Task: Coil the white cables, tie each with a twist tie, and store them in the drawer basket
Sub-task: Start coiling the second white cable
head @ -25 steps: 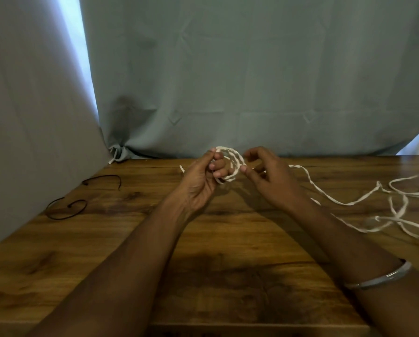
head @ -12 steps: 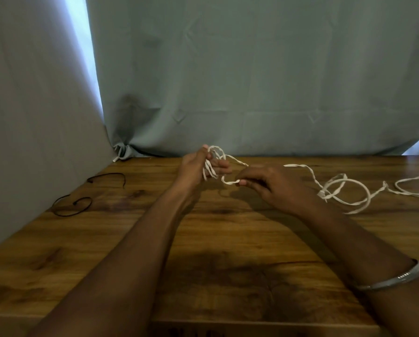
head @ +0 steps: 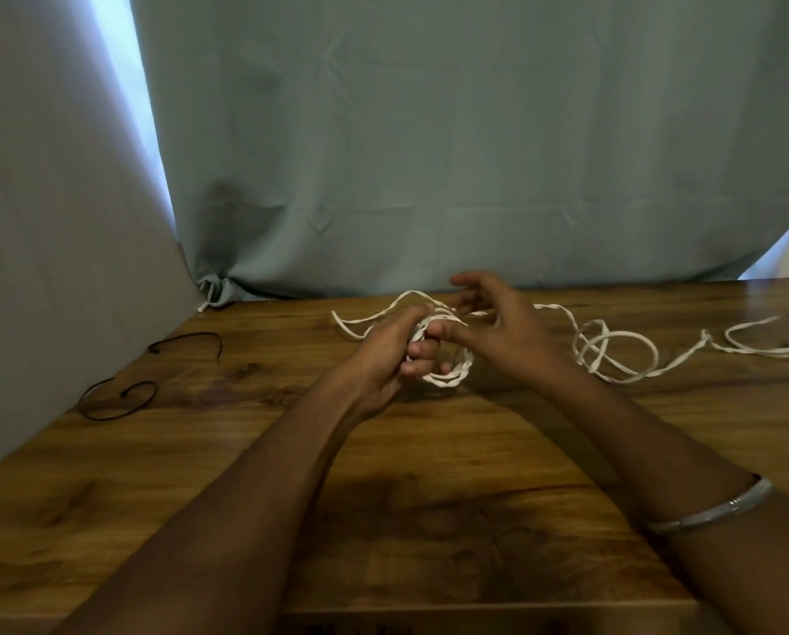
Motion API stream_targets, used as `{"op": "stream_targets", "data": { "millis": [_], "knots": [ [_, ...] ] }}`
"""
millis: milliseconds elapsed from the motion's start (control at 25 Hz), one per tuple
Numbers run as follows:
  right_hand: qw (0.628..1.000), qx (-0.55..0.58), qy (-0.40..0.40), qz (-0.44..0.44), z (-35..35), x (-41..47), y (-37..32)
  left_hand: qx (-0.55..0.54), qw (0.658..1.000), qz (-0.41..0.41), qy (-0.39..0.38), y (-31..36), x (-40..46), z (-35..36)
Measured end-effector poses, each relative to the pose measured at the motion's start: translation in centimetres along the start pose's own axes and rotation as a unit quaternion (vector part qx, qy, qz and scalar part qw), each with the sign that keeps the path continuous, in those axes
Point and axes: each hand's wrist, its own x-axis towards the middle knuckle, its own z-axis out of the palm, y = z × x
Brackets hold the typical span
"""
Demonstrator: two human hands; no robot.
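Over the brown wood-grain bench point(head: 429, 451), the left hand point(head: 383, 355) grips a small coil of flat white cable point(head: 452, 373); the right hand point(head: 502, 327) sits just beside it, fingers loosely spread. The cable's loose length trails rightward in loops. Two thin black twist ties point(head: 118, 398) lie far left.

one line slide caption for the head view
Left hand grips a partly coiled flat white cable on a wooden table; right hand guides it.

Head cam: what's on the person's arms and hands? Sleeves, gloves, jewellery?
Both forearms are bare, with no sleeves in view, and neither the left hand nor the right hand wears a glove. The only thing worn is a thin silver bangle round the right forearm, plain and slightly glossy. No rings or watch show; some fingers are hidden behind each other.
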Motion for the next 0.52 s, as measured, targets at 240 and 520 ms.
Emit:
{"op": "stream_targets", "data": {
  "millis": [240, 520],
  "knots": [
    [0.968, 0.232, -0.069, 0.059, 1.3, -0.5, -0.4, -0.07, 0.995, -0.036, -0.062, 1.1, -0.9, 0.2],
    [0.965, 0.246, -0.076, 0.053, 1.2, -0.3, 0.0, -0.008, 0.988, -0.086, -0.131, 1.6, -0.9, -1.7]
  ]
}}
